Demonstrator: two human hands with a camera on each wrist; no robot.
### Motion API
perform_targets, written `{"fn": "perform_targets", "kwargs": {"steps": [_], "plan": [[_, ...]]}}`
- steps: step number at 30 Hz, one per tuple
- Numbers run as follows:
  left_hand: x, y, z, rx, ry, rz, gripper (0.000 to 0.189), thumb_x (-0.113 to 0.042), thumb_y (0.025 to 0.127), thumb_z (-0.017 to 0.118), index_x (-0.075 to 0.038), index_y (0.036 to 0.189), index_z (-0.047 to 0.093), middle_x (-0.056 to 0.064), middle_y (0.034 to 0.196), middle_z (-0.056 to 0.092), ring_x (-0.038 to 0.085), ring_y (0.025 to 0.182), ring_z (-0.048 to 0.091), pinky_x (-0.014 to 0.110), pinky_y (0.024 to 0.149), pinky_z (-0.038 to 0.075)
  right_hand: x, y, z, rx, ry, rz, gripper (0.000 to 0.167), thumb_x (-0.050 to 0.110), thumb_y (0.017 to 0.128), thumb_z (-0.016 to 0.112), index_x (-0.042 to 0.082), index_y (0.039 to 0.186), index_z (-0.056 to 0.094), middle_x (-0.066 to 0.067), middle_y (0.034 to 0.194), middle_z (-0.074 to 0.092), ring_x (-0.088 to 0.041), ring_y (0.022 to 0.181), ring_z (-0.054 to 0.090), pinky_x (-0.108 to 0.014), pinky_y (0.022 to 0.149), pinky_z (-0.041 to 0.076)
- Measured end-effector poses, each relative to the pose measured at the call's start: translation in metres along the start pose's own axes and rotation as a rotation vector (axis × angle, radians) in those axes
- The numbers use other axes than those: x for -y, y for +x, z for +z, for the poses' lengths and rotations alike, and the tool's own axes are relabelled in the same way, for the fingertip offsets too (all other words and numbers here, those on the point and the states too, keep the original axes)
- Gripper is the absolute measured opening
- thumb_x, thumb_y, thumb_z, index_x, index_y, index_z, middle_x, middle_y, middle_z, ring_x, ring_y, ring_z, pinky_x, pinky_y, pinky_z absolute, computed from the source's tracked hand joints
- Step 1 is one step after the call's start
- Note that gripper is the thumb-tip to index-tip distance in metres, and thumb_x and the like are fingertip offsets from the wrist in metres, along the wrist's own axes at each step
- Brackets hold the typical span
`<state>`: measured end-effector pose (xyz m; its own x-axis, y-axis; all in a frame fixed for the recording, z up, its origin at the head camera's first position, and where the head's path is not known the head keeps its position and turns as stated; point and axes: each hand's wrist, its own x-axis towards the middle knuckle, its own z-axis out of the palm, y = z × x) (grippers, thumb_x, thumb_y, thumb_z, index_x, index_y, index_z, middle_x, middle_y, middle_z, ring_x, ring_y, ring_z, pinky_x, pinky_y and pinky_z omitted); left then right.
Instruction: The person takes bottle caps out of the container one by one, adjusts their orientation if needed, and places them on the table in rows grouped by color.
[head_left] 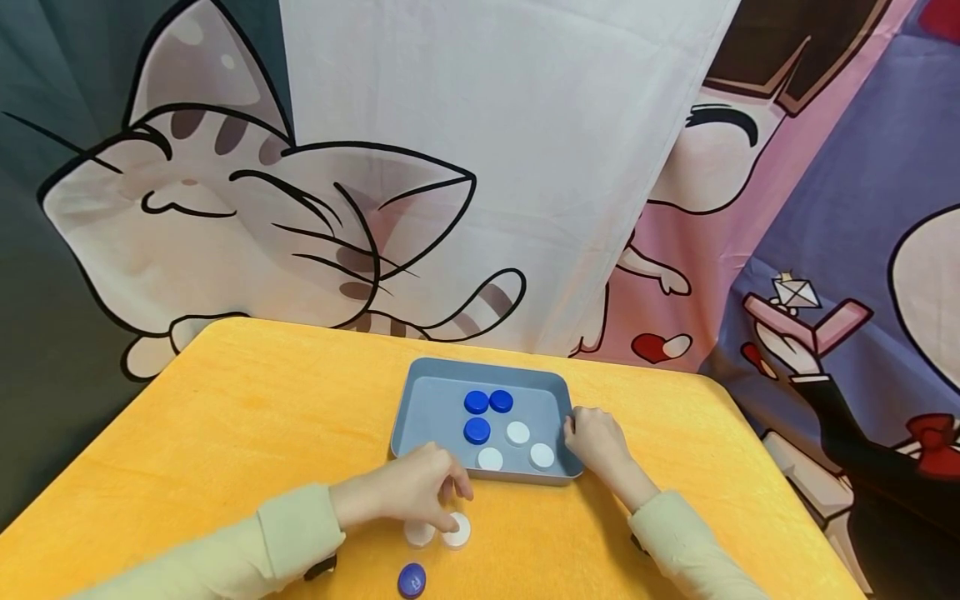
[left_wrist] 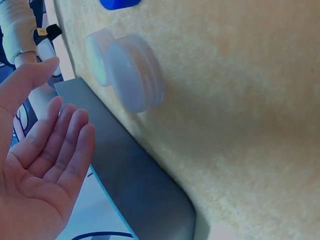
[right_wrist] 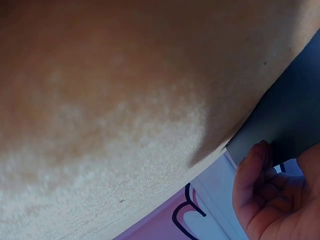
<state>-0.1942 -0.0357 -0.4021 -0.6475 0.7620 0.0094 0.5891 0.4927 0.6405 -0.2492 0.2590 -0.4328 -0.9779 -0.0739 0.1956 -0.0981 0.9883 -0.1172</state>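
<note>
My left hand hovers in front of the tray over two white bottle caps, one white cap just under its thumb. In the left wrist view its fingers are loosely bent and hold nothing, apart from the white caps. A blue bottle cap lies nearer the table's front. My right hand grips the right wall of the grey-blue tray; in the right wrist view its fingers are curled at the tray wall.
Inside the tray lie three blue caps and three white caps. A yellow cloth covers the table. Behind it hangs a curtain printed with cartoon figures.
</note>
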Motion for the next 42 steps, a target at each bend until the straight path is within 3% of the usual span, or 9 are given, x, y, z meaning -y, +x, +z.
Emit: {"fn": "perform_targets", "kwargs": {"steps": [14, 21, 30, 42], "plan": [[-0.001, 0.014, -0.017, -0.089, -0.053, 0.068, 0.025, -0.013, 0.069, 0.085, -0.006, 0.089, 0.073, 0.005, 0.08, 0.071, 0.007, 0.067, 0.059, 0.013, 0.062, 0.048, 0.001, 0.0, 0.0, 0.013, -0.003, 0.01, 0.025, 0.014, 0.089, 0.062, 0.001, 0.068, 0.06, -0.005, 0.052, 0.048, -0.017, 0.047, 0.046, -0.028, 0.046, 0.038], [0.004, 0.023, -0.022, -0.147, -0.073, 0.076, 0.027, -0.017, 0.069, 0.086, -0.006, 0.091, 0.074, 0.005, 0.088, 0.073, 0.007, 0.072, 0.061, 0.015, 0.067, 0.05, 0.0, 0.0, 0.0, 0.006, -0.004, 0.005, 0.025, 0.014, 0.089, 0.062, 0.002, 0.067, 0.059, -0.005, 0.052, 0.048, -0.017, 0.047, 0.046, -0.028, 0.046, 0.038], [0.01, 0.037, -0.029, -0.178, -0.127, 0.03, 0.028, -0.017, 0.069, 0.085, -0.006, 0.092, 0.075, 0.009, 0.09, 0.074, 0.014, 0.073, 0.065, 0.014, 0.066, 0.051, 0.0, 0.0, -0.001, 0.009, 0.002, 0.009, 0.025, 0.014, 0.088, 0.062, 0.003, 0.066, 0.058, -0.005, 0.052, 0.048, -0.017, 0.047, 0.046, -0.029, 0.046, 0.038], [0.017, 0.056, -0.042, -0.198, -0.073, 0.002, 0.028, -0.017, 0.069, 0.085, -0.005, 0.093, 0.074, 0.01, 0.091, 0.074, 0.004, 0.068, 0.06, 0.014, 0.062, 0.051, -0.002, 0.001, 0.001, 0.0, 0.011, -0.003, 0.025, 0.014, 0.089, 0.062, 0.002, 0.066, 0.059, -0.005, 0.052, 0.048, -0.017, 0.046, 0.046, -0.028, 0.046, 0.038]]}}
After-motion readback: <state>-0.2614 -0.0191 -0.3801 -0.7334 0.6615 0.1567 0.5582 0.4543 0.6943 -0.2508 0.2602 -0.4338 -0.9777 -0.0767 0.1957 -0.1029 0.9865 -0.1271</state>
